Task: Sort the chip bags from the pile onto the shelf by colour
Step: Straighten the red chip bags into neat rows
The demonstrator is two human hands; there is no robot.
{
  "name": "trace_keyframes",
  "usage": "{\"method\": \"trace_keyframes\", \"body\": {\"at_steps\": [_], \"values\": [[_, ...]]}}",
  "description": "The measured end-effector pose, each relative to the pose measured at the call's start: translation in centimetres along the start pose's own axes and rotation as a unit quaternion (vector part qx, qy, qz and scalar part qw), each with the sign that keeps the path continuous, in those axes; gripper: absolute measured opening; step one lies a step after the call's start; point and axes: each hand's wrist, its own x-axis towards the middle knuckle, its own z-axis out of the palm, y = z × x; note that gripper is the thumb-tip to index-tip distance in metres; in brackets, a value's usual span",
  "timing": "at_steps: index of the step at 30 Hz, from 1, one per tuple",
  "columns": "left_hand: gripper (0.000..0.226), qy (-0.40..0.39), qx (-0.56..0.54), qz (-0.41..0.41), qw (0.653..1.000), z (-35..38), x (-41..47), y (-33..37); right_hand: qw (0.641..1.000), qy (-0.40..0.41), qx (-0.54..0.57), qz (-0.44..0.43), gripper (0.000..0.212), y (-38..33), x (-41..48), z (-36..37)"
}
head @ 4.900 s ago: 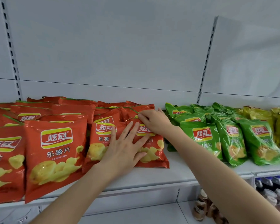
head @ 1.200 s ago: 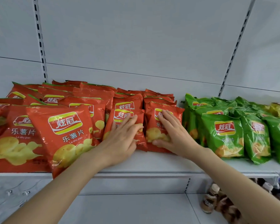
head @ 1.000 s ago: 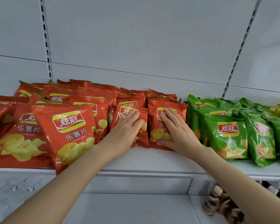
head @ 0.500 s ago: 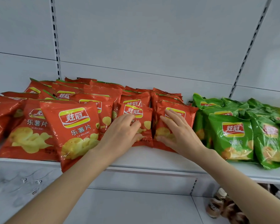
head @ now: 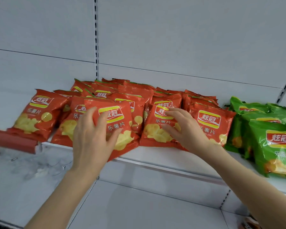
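Note:
Several red chip bags (head: 210,123) stand packed in rows on the white shelf (head: 163,164), with green chip bags (head: 274,146) grouped to their right. My left hand (head: 94,138) rests with spread fingers on the front red bag (head: 120,129), which leans out over the shelf's front edge. My right hand (head: 185,129) lies with straight fingers on the red bag beside it (head: 155,134). Neither hand grips a bag.
A red price strip (head: 13,141) runs along the shelf edge at the far left. Behind the bags is a white back panel with a slotted upright (head: 96,47). Below the shelf a white panel and a lower level show.
Both hands have shifted left. The left hand left the small middle bag for the big front bag; the right hand went from the right-hand red bag to the middle one. The view has swung left.

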Motion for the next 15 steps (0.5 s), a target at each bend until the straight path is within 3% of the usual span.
{"method": "trace_keyframes", "body": {"at_steps": [3, 5, 9, 11, 15], "values": [[0.075, -0.047, 0.005, -0.107, 0.993, -1.1, -0.2, -0.7, 1.000, -0.016, 0.015, -0.003, 0.044, -0.7, 1.2, 1.2], [0.077, -0.075, -0.045, -0.141, 0.986, -1.4, 0.0, -0.8, 1.000, -0.025, 0.007, 0.012, 0.045, -0.9, 2.3, 1.5], [0.069, -0.058, -0.144, -0.112, 0.981, -1.8, 1.0, -1.5, 0.988, -0.109, -0.052, 0.099, 0.056, -0.9, 5.4, 1.0], [0.069, -0.052, -0.161, -0.089, 0.981, -1.8, 1.8, -2.3, 0.980, -0.150, -0.074, 0.112, 0.052, -1.0, 6.6, 1.0], [0.064, -0.064, -0.162, -0.018, 0.985, -1.1, 3.2, -3.8, 0.987, -0.115, -0.027, 0.112, 0.031, -1.0, 7.3, 0.7]]}}
